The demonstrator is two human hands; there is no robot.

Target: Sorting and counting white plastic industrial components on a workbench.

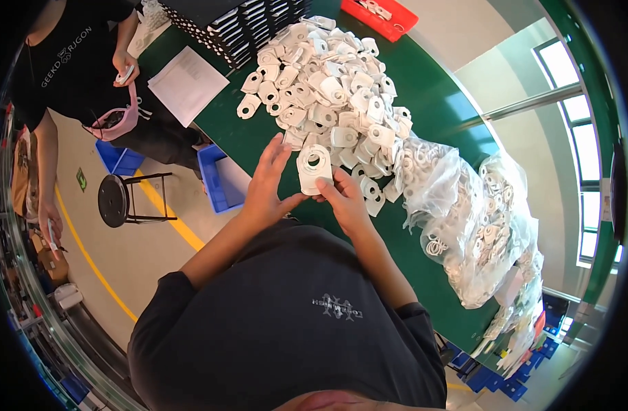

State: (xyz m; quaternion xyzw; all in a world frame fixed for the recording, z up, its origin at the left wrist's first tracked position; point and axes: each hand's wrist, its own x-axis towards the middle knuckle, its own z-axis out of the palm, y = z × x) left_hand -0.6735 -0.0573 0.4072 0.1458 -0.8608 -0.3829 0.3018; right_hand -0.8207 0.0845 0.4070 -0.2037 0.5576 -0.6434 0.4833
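Observation:
Between thumb and fingers of my right hand [342,197] is a white plastic part [308,182], flat, with a rounded end and a round hole. It is held upright above the near edge of the table. My left hand [264,181] is beside it on the left, fingers stretched out and apart, holding nothing. Its thumb points toward the part's lower edge; whether it touches cannot be told. Just beyond both hands, a large heap of similar white parts [341,89] lies on the green table [434,89].
Clear plastic bags of white rings and small parts [488,233] lie on the right. Black stacked trays [225,34], a paper sheet [188,85] and a red bin [381,17] are farther off. At left are a co-worker [74,75] holding a white piece, a stool [114,201] and a blue bin [214,181].

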